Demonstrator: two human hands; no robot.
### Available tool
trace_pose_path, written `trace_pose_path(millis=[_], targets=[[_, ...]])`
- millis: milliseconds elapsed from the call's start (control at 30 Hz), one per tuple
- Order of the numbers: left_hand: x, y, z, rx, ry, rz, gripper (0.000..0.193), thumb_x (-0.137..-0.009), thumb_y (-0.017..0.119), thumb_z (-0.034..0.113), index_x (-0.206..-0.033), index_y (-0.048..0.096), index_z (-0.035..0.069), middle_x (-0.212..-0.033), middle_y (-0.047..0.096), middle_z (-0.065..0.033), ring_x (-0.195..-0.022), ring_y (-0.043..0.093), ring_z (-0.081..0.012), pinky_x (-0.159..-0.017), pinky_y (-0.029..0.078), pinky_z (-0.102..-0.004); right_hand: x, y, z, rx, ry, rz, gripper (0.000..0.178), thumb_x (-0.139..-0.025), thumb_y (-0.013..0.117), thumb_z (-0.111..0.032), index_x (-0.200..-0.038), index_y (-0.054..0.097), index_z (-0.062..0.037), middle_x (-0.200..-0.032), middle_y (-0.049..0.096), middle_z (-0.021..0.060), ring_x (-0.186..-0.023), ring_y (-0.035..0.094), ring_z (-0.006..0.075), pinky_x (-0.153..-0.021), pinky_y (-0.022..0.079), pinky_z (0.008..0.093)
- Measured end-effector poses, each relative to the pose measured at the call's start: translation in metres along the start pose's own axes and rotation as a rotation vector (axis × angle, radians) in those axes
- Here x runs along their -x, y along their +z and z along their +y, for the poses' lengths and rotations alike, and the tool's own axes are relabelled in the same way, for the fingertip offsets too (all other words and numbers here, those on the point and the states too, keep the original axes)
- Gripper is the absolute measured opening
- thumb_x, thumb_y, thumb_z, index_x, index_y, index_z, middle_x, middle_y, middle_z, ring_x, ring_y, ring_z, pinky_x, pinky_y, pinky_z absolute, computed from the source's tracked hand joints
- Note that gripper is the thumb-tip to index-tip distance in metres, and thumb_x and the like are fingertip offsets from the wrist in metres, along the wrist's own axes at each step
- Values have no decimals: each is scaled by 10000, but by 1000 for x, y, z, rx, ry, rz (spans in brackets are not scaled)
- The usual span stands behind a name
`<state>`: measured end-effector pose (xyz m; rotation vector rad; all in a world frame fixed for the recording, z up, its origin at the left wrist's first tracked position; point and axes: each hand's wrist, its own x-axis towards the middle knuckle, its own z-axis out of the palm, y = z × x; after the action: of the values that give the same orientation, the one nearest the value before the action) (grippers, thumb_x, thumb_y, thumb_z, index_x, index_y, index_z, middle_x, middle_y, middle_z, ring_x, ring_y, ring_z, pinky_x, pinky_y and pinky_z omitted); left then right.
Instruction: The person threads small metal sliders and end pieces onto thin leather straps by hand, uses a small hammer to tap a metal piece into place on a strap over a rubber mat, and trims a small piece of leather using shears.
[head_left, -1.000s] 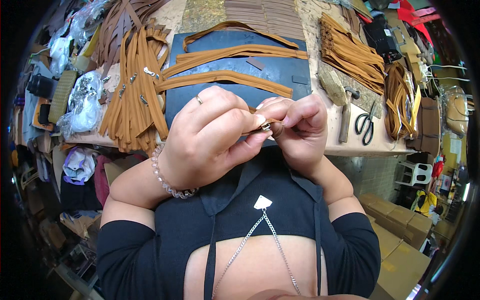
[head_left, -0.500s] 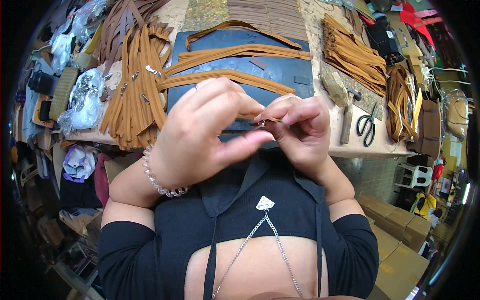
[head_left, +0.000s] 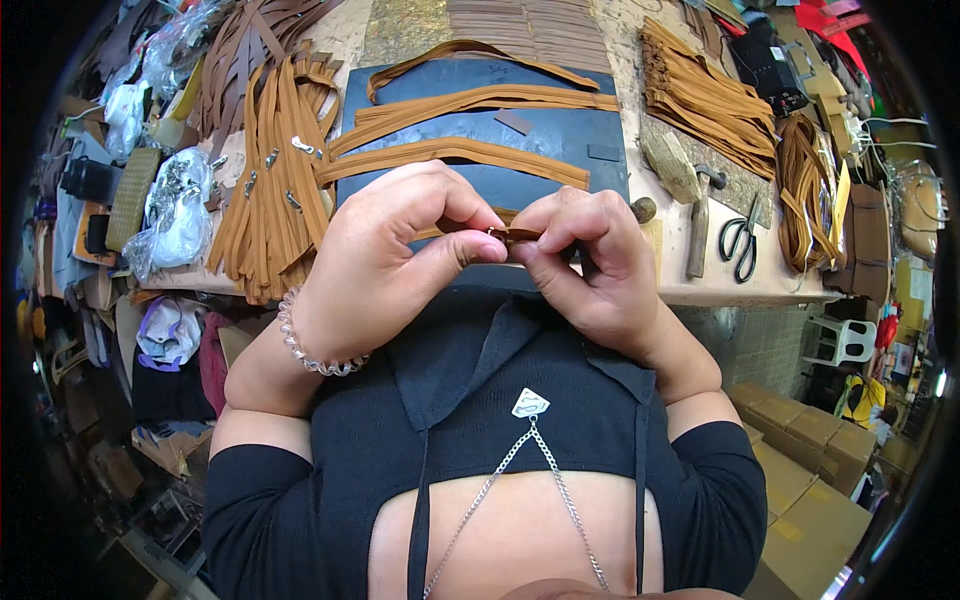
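In front of my chest, at the table's near edge, both hands meet at the end of a brown zipper tape [head_left: 521,235]. My left hand [head_left: 380,240] pinches a small metal piece [head_left: 494,232], seemingly a zipper slider, between thumb and forefinger, against the tape end. My right hand [head_left: 600,260] grips the tape with thumb and bent fingers; its fingers hide part of it. Just beyond, more brown zipper strips [head_left: 460,151] lie across a dark board [head_left: 400,125]. Whether the slider is threaded on the tape I cannot tell.
To the left lies a bundle of brown zippers [head_left: 265,190] with several silver sliders [head_left: 303,146] on top, beside plastic bags [head_left: 180,200]. On the right are a hammer [head_left: 699,230], black-handled scissors [head_left: 740,245], a stone-like block [head_left: 670,165] and more zipper bundles [head_left: 700,95]. Cardboard boxes [head_left: 800,430] stand below.
My left thumb and forefinger have shifted slightly left and up, closing on the metal piece. More of the brown tape shows between my hands, and a round wooden end is uncovered beside my right hand.
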<state>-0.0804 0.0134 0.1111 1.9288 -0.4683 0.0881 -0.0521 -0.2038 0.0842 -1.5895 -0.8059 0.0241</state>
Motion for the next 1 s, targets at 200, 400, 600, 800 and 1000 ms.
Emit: trace_pose_path(millis=[200,400,600,800,1000], targets=[[1,5,2,-24,55,34,156,-783,802,57,-860,672,19,-839,659,-81,-795,631,-211,-729,492,-316,0,1,4,-42,-101,-35,279,-779,669,152,-914,531,-49,-889,645,121,-825,662,271,-736,530,350],[1,7,6,-118,121,48,165,-776,805,46,-868,671,14,-831,658,-96,-771,638,-231,-696,504,-322,-2,0,4,52,-185,-33,304,-721,675,158,-875,525,-56,-872,653,128,-780,653,298,-700,523,351],[3,7,7,-158,153,40,193,-762,815,54,-865,657,14,-820,650,-107,-759,633,-251,-690,503,-332,-5,-1,0,134,-269,-52,316,-671,666,161,-853,521,-53,-834,636,137,-724,631,323,-656,520,365],[2,6,4,-165,153,16,220,-743,822,63,-854,638,13,-814,644,-111,-754,626,-263,-683,496,-339,-6,1,0,192,-228,-44,309,-619,667,146,-824,533,-43,-800,624,118,-752,656,325,-691,551,392],[2,6,0,-161,128,3,199,-769,809,70,-856,639,14,-827,642,-114,-768,626,-262,-690,495,-338,-8,3,-8,275,-245,-54,282,-618,651,151,-798,544,-38,-792,619,106,-781,670,344,-729,566,406]])
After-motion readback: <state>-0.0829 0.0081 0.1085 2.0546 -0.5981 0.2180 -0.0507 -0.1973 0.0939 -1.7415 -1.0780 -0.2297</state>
